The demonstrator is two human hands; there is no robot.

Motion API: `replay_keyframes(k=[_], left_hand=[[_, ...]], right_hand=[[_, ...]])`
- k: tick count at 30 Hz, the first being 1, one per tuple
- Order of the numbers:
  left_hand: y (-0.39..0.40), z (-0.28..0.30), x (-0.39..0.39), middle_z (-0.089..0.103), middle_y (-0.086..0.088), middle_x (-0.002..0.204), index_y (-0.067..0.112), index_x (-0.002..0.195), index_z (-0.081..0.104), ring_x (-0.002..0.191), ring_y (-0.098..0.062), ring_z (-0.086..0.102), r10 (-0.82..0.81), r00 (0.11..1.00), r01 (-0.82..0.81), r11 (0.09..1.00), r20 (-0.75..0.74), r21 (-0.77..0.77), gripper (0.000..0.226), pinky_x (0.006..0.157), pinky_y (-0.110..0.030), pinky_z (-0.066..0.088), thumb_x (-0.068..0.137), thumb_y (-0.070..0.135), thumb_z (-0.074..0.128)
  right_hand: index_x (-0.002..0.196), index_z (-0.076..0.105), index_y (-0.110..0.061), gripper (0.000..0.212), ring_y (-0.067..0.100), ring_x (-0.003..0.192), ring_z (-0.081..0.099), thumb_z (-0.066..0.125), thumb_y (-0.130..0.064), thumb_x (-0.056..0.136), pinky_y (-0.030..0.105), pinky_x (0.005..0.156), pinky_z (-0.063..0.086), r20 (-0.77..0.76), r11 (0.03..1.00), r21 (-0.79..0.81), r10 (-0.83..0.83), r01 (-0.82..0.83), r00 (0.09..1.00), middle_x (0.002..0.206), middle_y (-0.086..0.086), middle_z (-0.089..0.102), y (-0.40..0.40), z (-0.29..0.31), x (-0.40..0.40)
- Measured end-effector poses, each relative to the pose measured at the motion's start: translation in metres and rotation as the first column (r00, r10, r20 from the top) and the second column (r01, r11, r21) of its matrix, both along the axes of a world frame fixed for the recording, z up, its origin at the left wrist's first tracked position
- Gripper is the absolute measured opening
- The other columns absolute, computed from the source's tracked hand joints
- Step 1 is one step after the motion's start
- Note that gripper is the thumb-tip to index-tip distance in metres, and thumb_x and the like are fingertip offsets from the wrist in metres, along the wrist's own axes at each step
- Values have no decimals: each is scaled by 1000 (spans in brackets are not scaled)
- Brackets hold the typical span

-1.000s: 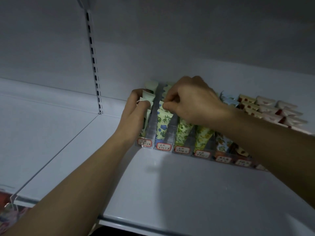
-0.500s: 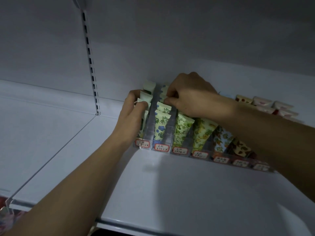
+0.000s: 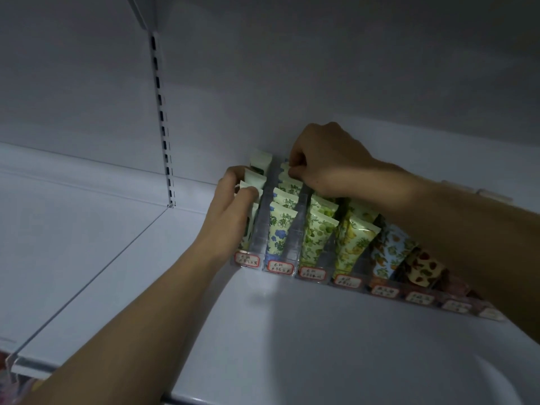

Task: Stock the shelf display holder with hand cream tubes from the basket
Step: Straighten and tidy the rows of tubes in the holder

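Here the right hand (image 3: 327,162) fingers pinch a tube (image 3: 287,171) standing crimp-up; left hand (image 3: 230,211) fingers clasp neighbouring tubes (image 3: 254,178).

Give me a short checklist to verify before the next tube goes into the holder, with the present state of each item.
1. Right hand has a firm pinch on the tube at the back of the second lane: ok, fingers curled on its top edge.
2. Left hand steadies the tubes in the leftmost lane: ok, thumb and fingers around them.
3. Blue-flower tubes stand in a tidy row: ok.
4. Free space behind the second lane: cannot tell, the hand hides it.
5. Price labels on the display holder face front: ok.
6. Basket within reach: cannot tell, not in view.
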State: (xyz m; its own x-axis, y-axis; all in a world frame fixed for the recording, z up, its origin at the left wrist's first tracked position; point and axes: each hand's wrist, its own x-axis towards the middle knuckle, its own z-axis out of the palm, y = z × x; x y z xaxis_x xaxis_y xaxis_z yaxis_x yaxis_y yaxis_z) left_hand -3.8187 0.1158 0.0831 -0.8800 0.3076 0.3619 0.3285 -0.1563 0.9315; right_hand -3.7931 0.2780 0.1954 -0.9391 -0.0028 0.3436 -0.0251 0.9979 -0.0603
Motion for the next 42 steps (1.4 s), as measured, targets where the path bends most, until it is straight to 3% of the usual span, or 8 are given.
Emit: replay_keyframes(k=[13, 16, 19, 24, 27, 33, 38, 42], left_hand=[[0, -4, -6, 62, -5, 121, 33, 106, 55, 104, -18, 65, -9, 1000, 9, 1000, -9, -9, 21, 75, -33, 51, 89, 26, 44], [0, -1, -6, 66, -5, 105, 23, 112, 55, 91, -18, 65, -59, 988, 37, 989, 145, 145, 26, 73, -35, 52, 88, 15, 47], [-5, 0, -14, 66, -13, 108, 16, 117, 58, 100, -28, 61, -134, 939, 5, 927, 318, 375, 42, 88, -43, 48, 78, 28, 53], [-6, -2, -17, 65, -8, 95, 3, 118, 62, 100, -28, 59, -134, 910, -43, 910, 393, 412, 42, 89, -43, 47, 91, 31, 47], [-7, 0, -15, 63, -8, 93, 7, 113, 65, 91, -24, 59, -116, 911, -58, 914, 396, 401, 37, 85, -39, 47, 90, 30, 46], [-5, 1, -12, 66, -13, 105, 12, 107, 69, 101, -29, 59, -116, 919, -42, 922, 378, 385, 38, 92, -43, 47, 82, 33, 50], [-7, 0, -15, 67, -20, 114, 8, 114, 67, 105, -29, 60, -123, 915, -29, 930, 384, 366, 50, 99, -46, 46, 78, 38, 50], [-7, 0, -15, 63, -25, 128, 1, 126, 62, 114, -33, 61, -122, 919, -15, 939, 376, 343, 61, 104, -48, 46, 81, 39, 49]], right_hand=[[101, 69, -10, 14, 25, 84, 64, 70, -19, 90, 43, 81, 59, -15, 993, 110, -30, 31, 999, 101, 9, 67, 14, 0, -19], [100, 65, -13, 11, 24, 79, 60, 67, -20, 92, 37, 72, 54, -50, 968, 243, -57, 67, 997, 97, 8, 64, 0, 9, -8], [95, 68, -20, 17, 24, 79, 64, 66, -37, 93, 34, 72, 53, -139, 988, 157, 19, 3, 990, 92, 4, 66, -33, 17, 20], [101, 70, -24, 25, 20, 74, 61, 75, -43, 86, 30, 65, 50, 112, 991, 99, 76, -87, 991, 81, -3, 59, -77, -10, 46], [108, 69, -17, 26, 20, 73, 60, 77, -31, 87, 30, 66, 50, 132, 998, 56, 28, -36, 991, 85, 2, 59, -78, -24, 40], [86, 56, -19, 14, 11, 54, 41, 69, -19, 92, 23, 48, 31, 136, 985, 172, 1, -25, 991, 68, -3, 47, -80, -30, 47], [101, 77, -23, 15, 15, 76, 67, 72, -19, 88, 33, 75, 61, 85, 994, -14, 108, -107, 991, 89, -2, 71, -69, -5, 39], [90, 77, -20, 15, 17, 66, 67, 65, -28, 91, 36, 66, 61, 17, 987, -89, 136, -134, 991, 74, -1, 70, -74, -10, 36]])
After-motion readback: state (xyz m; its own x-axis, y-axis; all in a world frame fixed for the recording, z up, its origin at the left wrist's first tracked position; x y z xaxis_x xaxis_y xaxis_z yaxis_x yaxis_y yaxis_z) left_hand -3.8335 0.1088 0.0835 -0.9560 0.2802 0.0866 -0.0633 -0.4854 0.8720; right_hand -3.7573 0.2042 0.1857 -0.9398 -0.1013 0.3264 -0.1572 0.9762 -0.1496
